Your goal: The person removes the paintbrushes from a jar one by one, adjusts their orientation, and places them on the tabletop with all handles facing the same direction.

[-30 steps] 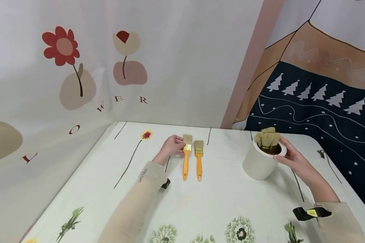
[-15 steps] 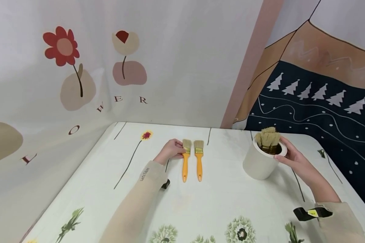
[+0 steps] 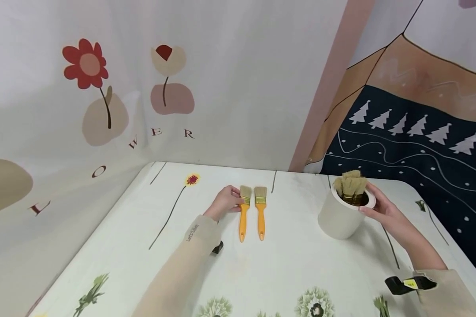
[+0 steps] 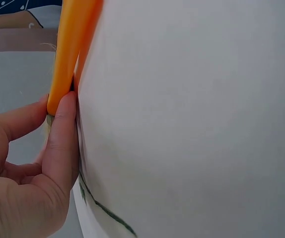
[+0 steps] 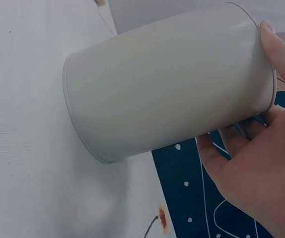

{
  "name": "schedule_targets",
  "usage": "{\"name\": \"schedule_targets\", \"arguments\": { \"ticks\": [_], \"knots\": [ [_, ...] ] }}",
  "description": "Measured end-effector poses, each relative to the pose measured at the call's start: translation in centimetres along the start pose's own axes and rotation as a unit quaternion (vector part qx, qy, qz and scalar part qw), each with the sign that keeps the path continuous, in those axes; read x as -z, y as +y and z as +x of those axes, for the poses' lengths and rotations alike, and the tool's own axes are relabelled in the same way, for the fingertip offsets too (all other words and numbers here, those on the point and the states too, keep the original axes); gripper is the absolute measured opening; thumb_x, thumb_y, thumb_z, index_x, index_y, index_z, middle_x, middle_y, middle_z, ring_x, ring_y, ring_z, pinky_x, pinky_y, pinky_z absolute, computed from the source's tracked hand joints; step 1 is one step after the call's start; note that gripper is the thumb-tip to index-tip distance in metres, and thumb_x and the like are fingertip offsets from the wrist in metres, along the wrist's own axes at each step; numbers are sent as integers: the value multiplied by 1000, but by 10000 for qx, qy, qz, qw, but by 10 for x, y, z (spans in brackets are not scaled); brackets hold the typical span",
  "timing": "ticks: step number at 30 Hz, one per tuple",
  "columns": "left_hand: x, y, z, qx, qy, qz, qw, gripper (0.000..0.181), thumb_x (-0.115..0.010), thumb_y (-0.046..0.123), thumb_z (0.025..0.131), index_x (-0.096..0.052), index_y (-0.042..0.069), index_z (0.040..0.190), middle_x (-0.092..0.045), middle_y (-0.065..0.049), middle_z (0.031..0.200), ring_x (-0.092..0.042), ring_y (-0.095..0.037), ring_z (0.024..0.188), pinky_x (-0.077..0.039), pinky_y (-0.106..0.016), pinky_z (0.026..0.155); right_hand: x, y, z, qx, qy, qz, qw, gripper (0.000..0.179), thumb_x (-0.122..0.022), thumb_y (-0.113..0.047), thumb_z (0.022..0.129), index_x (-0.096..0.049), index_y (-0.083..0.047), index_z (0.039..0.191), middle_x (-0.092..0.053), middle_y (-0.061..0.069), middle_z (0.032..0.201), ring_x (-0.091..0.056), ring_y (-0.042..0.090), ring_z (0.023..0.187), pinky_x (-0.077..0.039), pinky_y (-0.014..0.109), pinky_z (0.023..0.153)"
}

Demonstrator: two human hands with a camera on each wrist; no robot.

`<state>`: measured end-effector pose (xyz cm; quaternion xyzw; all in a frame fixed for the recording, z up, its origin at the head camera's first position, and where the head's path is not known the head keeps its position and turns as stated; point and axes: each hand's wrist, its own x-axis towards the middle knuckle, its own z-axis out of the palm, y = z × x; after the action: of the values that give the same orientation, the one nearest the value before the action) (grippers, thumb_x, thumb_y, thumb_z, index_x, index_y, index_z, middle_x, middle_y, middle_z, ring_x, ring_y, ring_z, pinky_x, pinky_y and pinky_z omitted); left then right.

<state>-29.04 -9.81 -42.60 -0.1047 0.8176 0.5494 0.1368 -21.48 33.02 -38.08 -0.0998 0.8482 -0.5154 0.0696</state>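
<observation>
Two paintbrushes with orange handles lie side by side on the white table, bristles pointing away. My left hand (image 3: 225, 200) pinches the left paintbrush (image 3: 243, 222) near its metal band. In the left wrist view thumb and finger close on the orange handle (image 4: 65, 59) right where it meets the band. The right paintbrush (image 3: 261, 218) lies a short gap away, untouched by either hand. An off-white cylindrical container (image 3: 337, 220) stands upright with several bristle-up brushes (image 3: 351, 182) inside. Gripping its rim from the right is my right hand (image 3: 388, 213), thumb on the near side.
A flower-printed white cloth (image 3: 285, 264) covers the table. Behind it hangs a pale curtain (image 3: 242, 88) with printed flowers and letters. At the right is a dark blue fabric (image 3: 412, 149) with white trees.
My left hand has drawn the left paintbrush slightly toward me, so its bristles now line up with the right one's. My right hand stays on the container. The head view has tilted a little.
</observation>
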Motion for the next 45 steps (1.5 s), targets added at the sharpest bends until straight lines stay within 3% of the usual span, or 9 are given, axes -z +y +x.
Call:
{"name": "schedule_targets", "arguments": {
  "ticks": [10, 20, 34, 38, 45],
  "knots": [
    [-5, 2, -2, 46, 129, 181, 9997, 32, -68, 3, 92, -52, 2, 120, -60, -15, 114, -67, -22, 94, -62, -27, 77, 0, 2, -1, 83, 1, -7, 10000, 80, -51, -25, 105, 7, -29, 160, 22, 7, 166, 7, 47, 151, -28, -6, 88],
    [0, 6, -1, 52, 285, 864, 9958, 34, -71, 2, 89, -53, -1, 118, -61, -17, 112, -66, -18, 82, -59, -20, 65, 0, -1, 0, 202, -6, -83, 9998, 78, -51, -25, 105, 3, -33, 160, 19, 6, 167, 3, 48, 151, -31, -5, 87],
    [1, 5, -7, -257, 329, 638, 9971, 34, -72, 2, 88, -54, 1, 117, -58, -13, 110, -66, -23, 94, -62, -25, 75, -1, 0, 1, 8, 39, -54, 10000, 79, -52, -27, 105, 4, -35, 160, 19, 6, 167, -1, 48, 151, -31, -4, 86],
    [1, 6, -7, -279, 384, 572, 9972, 34, -72, 1, 89, -55, 2, 119, -59, -13, 111, -66, -23, 96, -62, -27, 77, -2, 1, 1, -30, 31, 21, 10000, 80, -52, -26, 105, 6, -31, 160, 22, 6, 167, 3, 48, 151, -30, -4, 88],
    [5, 14, -6, -671, 597, 690, 9936, 33, -67, 4, 93, -56, 2, 124, -61, -13, 115, -62, -24, 100, -61, -31, 85, 0, -1, 2, -74, 28, -35, 10000, 81, -52, -26, 105, 6, -31, 160, 23, 6, 166, 1, 49, 151, -32, -3, 87]
  ]
}}
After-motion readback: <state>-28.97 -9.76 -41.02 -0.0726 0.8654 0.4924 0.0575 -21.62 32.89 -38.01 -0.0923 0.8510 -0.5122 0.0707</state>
